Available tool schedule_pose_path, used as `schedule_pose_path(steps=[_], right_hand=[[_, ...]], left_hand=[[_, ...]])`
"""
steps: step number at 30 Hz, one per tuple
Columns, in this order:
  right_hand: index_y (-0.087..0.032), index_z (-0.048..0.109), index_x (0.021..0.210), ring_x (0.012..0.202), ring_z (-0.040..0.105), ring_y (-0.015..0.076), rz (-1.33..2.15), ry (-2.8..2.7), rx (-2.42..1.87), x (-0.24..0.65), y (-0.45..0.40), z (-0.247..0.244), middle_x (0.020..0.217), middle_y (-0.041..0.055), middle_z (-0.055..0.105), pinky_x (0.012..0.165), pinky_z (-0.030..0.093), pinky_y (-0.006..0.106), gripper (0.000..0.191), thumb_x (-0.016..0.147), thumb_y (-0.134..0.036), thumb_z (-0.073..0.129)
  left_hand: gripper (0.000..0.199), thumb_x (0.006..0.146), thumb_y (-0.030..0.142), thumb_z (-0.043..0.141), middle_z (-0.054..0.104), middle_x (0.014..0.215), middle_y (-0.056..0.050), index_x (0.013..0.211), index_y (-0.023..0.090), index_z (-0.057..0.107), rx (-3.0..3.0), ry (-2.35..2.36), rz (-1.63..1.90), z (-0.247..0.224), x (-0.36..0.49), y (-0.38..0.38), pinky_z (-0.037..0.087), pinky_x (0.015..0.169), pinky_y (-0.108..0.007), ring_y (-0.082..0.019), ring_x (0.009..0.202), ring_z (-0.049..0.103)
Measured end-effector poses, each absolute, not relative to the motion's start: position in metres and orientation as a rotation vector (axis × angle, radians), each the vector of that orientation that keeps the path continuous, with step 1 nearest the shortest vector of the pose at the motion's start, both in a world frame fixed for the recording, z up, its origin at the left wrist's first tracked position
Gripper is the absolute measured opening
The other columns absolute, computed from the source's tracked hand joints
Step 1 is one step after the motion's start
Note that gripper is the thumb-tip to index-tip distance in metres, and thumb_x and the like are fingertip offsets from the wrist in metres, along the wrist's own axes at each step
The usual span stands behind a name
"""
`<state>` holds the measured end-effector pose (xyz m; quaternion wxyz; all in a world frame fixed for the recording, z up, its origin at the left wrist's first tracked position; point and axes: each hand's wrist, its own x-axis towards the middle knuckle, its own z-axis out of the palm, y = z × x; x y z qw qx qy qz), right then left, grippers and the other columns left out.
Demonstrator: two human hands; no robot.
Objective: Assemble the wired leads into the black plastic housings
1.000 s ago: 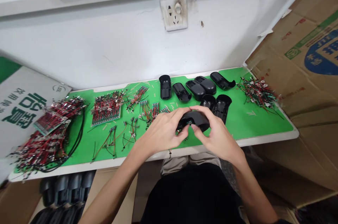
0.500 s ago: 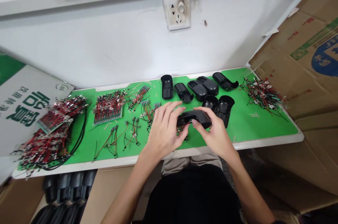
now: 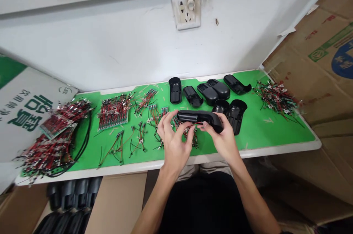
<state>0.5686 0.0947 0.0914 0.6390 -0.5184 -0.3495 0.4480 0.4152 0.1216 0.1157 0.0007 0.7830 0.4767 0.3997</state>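
nearest is the person's black shirt (image 3: pixel 204 208), and below the table's left front an open carton (image 3: pixel 118 201) with rows of black shells (image 3: pixel 67 195) beside its flap. above the table's front edge, the right hand (image 3: pixel 224 139) is closed around the right end of a black housing (image 3: pixel 187 117), thumb at its open side. the left hand (image 3: pixel 175 142) curls at the other end, thumb and forefinger drawn close together by a thin red wire (image 3: pixel 199 123); whether they pinch it, i cannot tell. the housing is held between both hands, over the green tabletop (image 3: pixel 264 131). loose wired boards (image 3: pixel 140 139) lie left of the hands, with a big heap of wired boards (image 3: pixel 55 149) farther left and a smaller tangle (image 3: pixel 278 98) at the far right. beyond the hands sit seven more housings (image 3: pixel 175 91), some showing their hollow insides. behind them rises a white wall (image 3: pixel 124 42) with a smudged socket (image 3: pixel 186 12).
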Motion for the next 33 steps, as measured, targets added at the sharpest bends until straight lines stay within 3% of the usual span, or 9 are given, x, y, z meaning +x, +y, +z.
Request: schedule_pose_path(steps=[5,9,13,19,25,29,33], right_hand=[[-0.023,0.057,0.114,0.094,0.075,0.0253,0.974,-0.845,-1.229,0.568,0.094,0.091,0.106,0.0040,0.072,0.090,0.062,0.041,0.043,0.084,-0.041,0.082],[-0.025,0.057,0.127,0.100,0.071,0.0259,0.890,-0.974,-1.276,0.571,0.093,0.094,0.116,0.0063,0.070,0.092,0.060,0.042,0.053,0.083,-0.041,0.081],[-0.024,0.064,0.121,0.108,0.069,0.0269,0.795,-1.103,-1.350,0.575,0.092,0.096,0.115,0.0059,0.072,0.098,0.056,0.042,0.038,0.087,-0.036,0.076],[-0.023,0.066,0.118,0.102,0.070,0.0248,0.763,-1.160,-1.383,0.576,0.089,0.098,0.109,0.0041,0.074,0.092,0.056,0.038,0.031,0.089,-0.032,0.073],[-0.023,0.065,0.118,0.104,0.068,0.0238,0.828,-1.188,-1.346,0.578,0.090,0.098,0.113,0.0043,0.072,0.096,0.055,0.037,0.032,0.088,-0.031,0.074],[-0.023,0.062,0.123,0.112,0.067,0.0250,0.878,-1.187,-1.306,0.579,0.088,0.098,0.119,0.0058,0.071,0.102,0.053,0.040,0.036,0.090,-0.032,0.072],[-0.025,0.057,0.133,0.116,0.067,0.0259,0.938,-1.176,-1.261,0.577,0.086,0.094,0.128,0.0076,0.067,0.103,0.055,0.042,0.042,0.094,-0.034,0.068]], left_hand=[[0.010,0.086,0.018,0.075,0.051,0.142,-0.012,0.094,0.023,0.072,2.499,1.501,1.285,0.113,0.418,0.124,0.036,0.115,-0.058,-0.033,0.139,0.044],[0.013,0.086,0.015,0.072,0.050,0.145,-0.011,0.095,0.024,0.069,2.552,1.506,1.252,0.114,0.418,0.124,0.037,0.115,-0.059,-0.033,0.141,0.041],[0.013,0.088,0.016,0.069,0.048,0.148,-0.012,0.098,0.024,0.067,2.560,1.491,1.122,0.121,0.415,0.119,0.037,0.114,-0.061,-0.034,0.143,0.041],[0.011,0.089,0.016,0.067,0.050,0.150,-0.014,0.097,0.023,0.063,2.581,1.426,1.029,0.135,0.412,0.108,0.036,0.110,-0.061,-0.036,0.149,0.037],[0.011,0.092,0.016,0.060,0.061,0.140,-0.014,0.101,0.020,0.054,2.714,1.243,0.868,0.143,0.408,0.115,0.030,0.116,-0.058,-0.029,0.135,0.056],[0.037,0.095,0.022,0.060,0.069,0.126,-0.014,0.130,0.016,0.048,2.838,1.171,0.793,0.145,0.406,0.128,0.045,0.105,-0.051,-0.027,0.115,0.067],[0.042,0.095,0.029,0.060,0.071,0.119,-0.012,0.135,0.018,0.051,2.863,1.130,0.661,0.145,0.404,0.140,0.057,0.091,-0.044,-0.027,0.105,0.069]])
